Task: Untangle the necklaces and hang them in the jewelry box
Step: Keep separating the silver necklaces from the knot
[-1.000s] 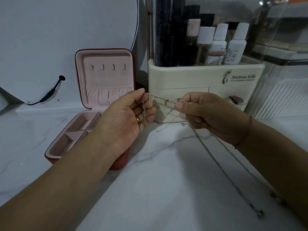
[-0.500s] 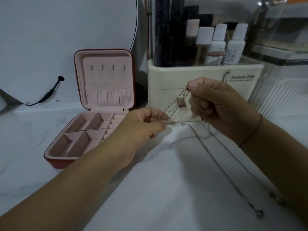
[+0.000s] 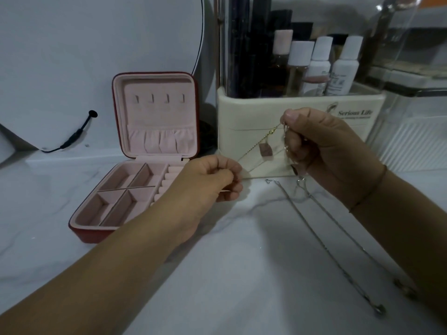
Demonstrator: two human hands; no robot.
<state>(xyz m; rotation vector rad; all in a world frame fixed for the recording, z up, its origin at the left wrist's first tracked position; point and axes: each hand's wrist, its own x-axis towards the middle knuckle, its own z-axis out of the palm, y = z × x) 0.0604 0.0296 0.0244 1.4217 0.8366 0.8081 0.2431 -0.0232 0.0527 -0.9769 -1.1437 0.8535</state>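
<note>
A thin gold necklace (image 3: pixel 257 145) with a small pink square pendant (image 3: pixel 265 149) is stretched between my hands. My right hand (image 3: pixel 321 148) pinches its clasp end up high, in front of the cream organizer. My left hand (image 3: pixel 212 180) pinches the lower end, just right of the jewelry box. The red jewelry box (image 3: pixel 116 131) stands open on the left, its pink lid upright with a row of bare hooks (image 3: pixel 159 98). A silver necklace (image 3: pixel 321 240) lies stretched out on the marble top at the right.
A cream cosmetics organizer (image 3: pixel 244 110) with bottles stands right behind my hands. A round mirror with a black cable (image 3: pixel 75 136) leans at the back left. A clear plastic case (image 3: pixel 416 122) sits at the right. The white marble top (image 3: pixel 242 274) stretches toward me.
My right hand lifted the clasp end up while my left hand dropped and closed on the lower end; the chain went from level to slanted, and the pendant now hangs in view.
</note>
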